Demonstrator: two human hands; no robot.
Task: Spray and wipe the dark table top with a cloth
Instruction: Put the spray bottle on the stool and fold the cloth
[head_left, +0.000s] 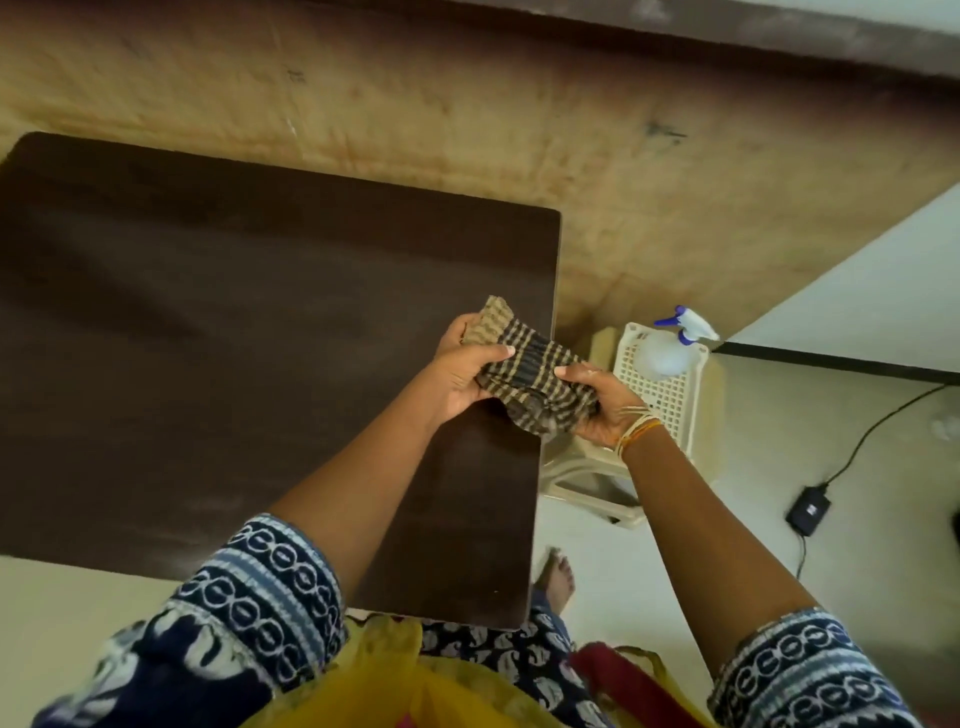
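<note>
Worktop (208, 338), dark brown, rectangular, bare across its visible surface. Both forearms extend forward over its right edge. Left hand (462, 374) and right hand (597, 405) face each other, fingers closed on opposite ends of a bunched striped cloth (530, 369) held above the worktop's right margin. A spray bottle (670, 343) lies on a white plastic stool (660, 395) just beside the worktop.

Woven striped cloth (524, 369); matt dark wood table top (208, 322).
</note>
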